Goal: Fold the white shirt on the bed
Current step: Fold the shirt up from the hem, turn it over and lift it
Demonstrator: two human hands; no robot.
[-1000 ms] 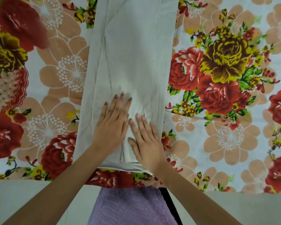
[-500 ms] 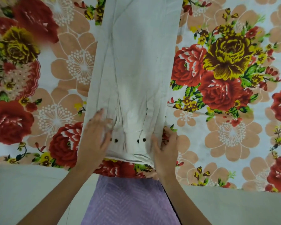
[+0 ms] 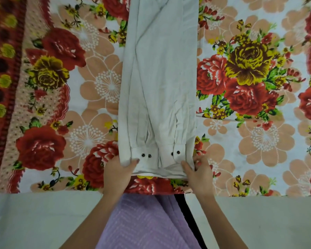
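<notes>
shirt: white cotton long-sleeved shirt (image 3: 162, 72), folded into a long narrow strip, lightly creased, running away from the person
cuffs: both sleeve cuffs (image 3: 144, 155) lie on top at the near end, dark buttons showing (two per cuff)
location: on floral bedsheet (image 3: 248, 141), near bed edge
left hand (image 3: 119, 172): grip closed on near left corner, thumb on top
right hand (image 3: 197, 172): grip pinching near right corner

White shirt (image 3: 160, 78) top cut off by frame edge; left-hand fingers (image 3: 115, 161) hidden under hem.
</notes>
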